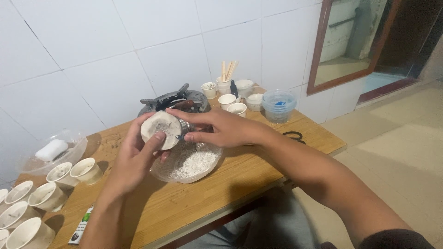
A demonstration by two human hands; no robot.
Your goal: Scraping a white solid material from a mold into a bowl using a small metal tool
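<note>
My left hand [134,157] holds a paper cup [161,130] tilted on its side, its open mouth facing me, with pale residue inside. My right hand [217,127] reaches across to the cup's rim and pinches a small dark tool [181,137] at the cup's edge. Both hands hover over a clear plastic bowl [210,163] that holds white powder [191,161] on the wooden table [194,198].
Several paper cups [46,196] stand at the table's left end, with a clear bag holding a white lump [51,150] behind them. A dark metal stand [173,101], more cups [233,106], wooden sticks [228,70] and a lidded plastic tub [278,105] line the tiled wall. Scissors [295,136] lie at right.
</note>
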